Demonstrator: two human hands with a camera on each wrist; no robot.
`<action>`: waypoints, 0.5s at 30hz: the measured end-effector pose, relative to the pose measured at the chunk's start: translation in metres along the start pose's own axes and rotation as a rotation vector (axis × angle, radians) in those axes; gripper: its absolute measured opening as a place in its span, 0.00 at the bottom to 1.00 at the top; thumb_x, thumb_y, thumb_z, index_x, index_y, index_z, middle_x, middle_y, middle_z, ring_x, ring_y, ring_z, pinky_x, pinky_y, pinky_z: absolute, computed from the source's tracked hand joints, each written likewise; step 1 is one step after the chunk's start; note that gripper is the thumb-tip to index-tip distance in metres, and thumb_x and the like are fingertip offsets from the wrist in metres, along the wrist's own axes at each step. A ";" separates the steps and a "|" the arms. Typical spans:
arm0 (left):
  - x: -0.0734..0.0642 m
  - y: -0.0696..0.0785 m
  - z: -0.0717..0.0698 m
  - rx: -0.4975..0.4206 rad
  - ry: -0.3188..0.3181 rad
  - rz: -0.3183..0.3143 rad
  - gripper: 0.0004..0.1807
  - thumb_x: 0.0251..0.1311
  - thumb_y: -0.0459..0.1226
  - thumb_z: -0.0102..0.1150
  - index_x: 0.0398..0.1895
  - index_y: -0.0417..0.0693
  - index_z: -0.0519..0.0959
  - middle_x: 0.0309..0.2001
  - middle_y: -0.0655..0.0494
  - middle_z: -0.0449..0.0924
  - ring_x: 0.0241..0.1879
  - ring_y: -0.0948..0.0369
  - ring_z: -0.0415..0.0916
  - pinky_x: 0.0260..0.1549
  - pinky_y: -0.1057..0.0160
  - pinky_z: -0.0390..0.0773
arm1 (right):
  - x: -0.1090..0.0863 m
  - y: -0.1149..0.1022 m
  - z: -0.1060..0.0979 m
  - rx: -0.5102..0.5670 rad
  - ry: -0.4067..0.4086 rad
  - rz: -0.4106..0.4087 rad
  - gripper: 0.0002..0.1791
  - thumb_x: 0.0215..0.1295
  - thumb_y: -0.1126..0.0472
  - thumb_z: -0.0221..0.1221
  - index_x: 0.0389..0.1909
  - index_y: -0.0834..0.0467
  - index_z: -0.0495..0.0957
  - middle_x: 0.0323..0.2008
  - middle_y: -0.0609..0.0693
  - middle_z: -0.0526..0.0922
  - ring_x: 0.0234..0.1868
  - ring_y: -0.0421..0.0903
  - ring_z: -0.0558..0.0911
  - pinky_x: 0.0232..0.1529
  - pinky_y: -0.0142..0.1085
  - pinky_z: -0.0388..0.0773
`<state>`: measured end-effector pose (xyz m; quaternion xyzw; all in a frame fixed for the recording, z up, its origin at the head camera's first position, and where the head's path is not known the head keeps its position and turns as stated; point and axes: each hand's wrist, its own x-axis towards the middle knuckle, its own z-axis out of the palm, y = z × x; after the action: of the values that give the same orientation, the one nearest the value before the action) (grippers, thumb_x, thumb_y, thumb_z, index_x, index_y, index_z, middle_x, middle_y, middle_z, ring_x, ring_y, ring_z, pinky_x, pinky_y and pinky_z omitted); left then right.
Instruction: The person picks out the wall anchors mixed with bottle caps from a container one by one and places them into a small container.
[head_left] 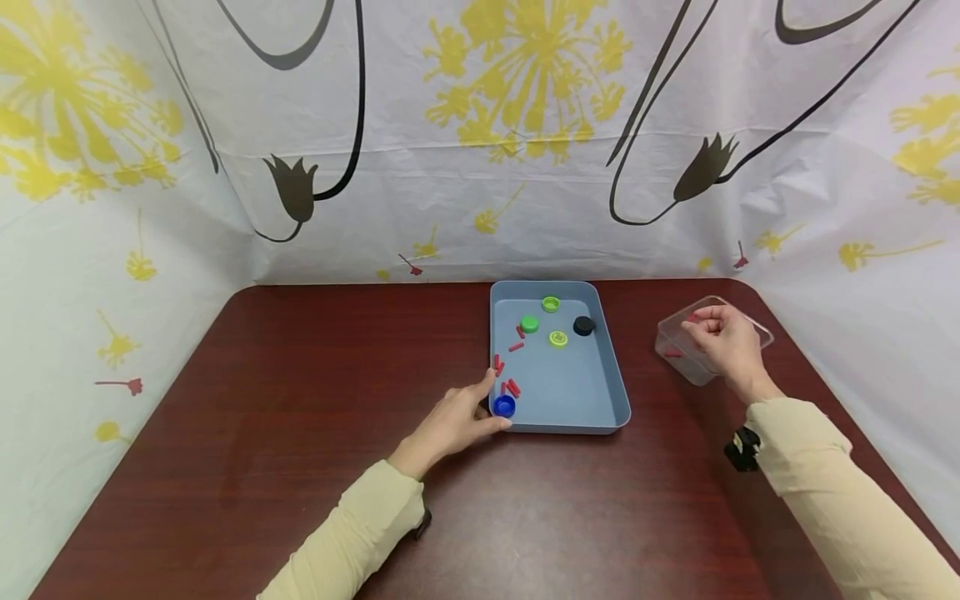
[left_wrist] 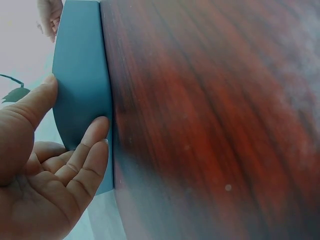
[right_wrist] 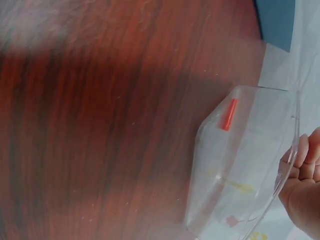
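Note:
At the near left corner of a blue-grey tray, my left hand grips the side, thumb and fingers spread around the corner. The left wrist view has its fingers against the outer wall. A blue bottle cap lies inside that corner, with several small red sticks near it. On the right, my right hand pinches a small red stick over a clear plastic box. Another red stick is inside this box. The box's wall partly covers the right fingers in the right wrist view.
Farther back in the tray are a green cap, a black cap, a yellow-green cap and a lime cap. The dark red table ends at a patterned cloth behind and at both sides.

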<state>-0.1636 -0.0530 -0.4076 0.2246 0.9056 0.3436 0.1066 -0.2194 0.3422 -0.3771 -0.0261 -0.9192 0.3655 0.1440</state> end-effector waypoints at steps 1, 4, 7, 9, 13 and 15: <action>0.000 0.000 0.000 0.000 -0.001 -0.001 0.44 0.58 0.48 0.62 0.72 0.40 0.53 0.43 0.49 0.80 0.30 0.67 0.76 0.31 0.69 0.74 | 0.000 0.000 0.000 -0.030 0.007 -0.011 0.16 0.64 0.59 0.58 0.42 0.70 0.74 0.17 0.40 0.75 0.16 0.28 0.68 0.18 0.27 0.64; 0.000 0.000 0.000 -0.001 -0.002 -0.009 0.44 0.58 0.48 0.61 0.72 0.40 0.53 0.44 0.49 0.80 0.30 0.67 0.77 0.31 0.69 0.74 | -0.001 0.002 0.001 -0.094 0.027 -0.052 0.14 0.62 0.61 0.59 0.39 0.69 0.75 0.20 0.49 0.78 0.17 0.25 0.66 0.22 0.26 0.64; 0.000 0.000 -0.001 -0.003 -0.005 -0.013 0.44 0.58 0.49 0.61 0.72 0.41 0.52 0.44 0.48 0.80 0.30 0.67 0.77 0.31 0.69 0.74 | -0.002 0.005 0.003 -0.138 0.042 -0.095 0.13 0.61 0.63 0.61 0.39 0.69 0.75 0.23 0.55 0.79 0.19 0.22 0.65 0.26 0.26 0.63; 0.000 0.001 -0.001 -0.003 -0.006 -0.014 0.44 0.59 0.49 0.61 0.72 0.40 0.52 0.44 0.48 0.81 0.30 0.67 0.77 0.30 0.69 0.74 | -0.003 0.008 0.004 -0.157 0.051 -0.116 0.13 0.59 0.64 0.61 0.39 0.69 0.75 0.24 0.57 0.79 0.19 0.21 0.65 0.26 0.26 0.63; 0.000 0.001 -0.001 -0.008 -0.009 -0.020 0.44 0.59 0.48 0.61 0.72 0.41 0.52 0.41 0.49 0.81 0.30 0.66 0.76 0.29 0.69 0.74 | -0.003 0.013 0.006 -0.201 0.065 -0.120 0.12 0.58 0.65 0.62 0.39 0.68 0.75 0.25 0.58 0.80 0.20 0.27 0.67 0.26 0.32 0.65; -0.001 0.001 -0.001 -0.009 -0.009 -0.023 0.44 0.58 0.48 0.61 0.72 0.41 0.52 0.41 0.50 0.81 0.30 0.67 0.76 0.29 0.69 0.74 | -0.003 0.014 0.006 -0.222 0.068 -0.105 0.12 0.57 0.65 0.62 0.39 0.68 0.75 0.25 0.59 0.79 0.21 0.32 0.69 0.26 0.36 0.65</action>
<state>-0.1629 -0.0529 -0.4062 0.2154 0.9060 0.3454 0.1157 -0.2186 0.3481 -0.3918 -0.0060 -0.9487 0.2525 0.1902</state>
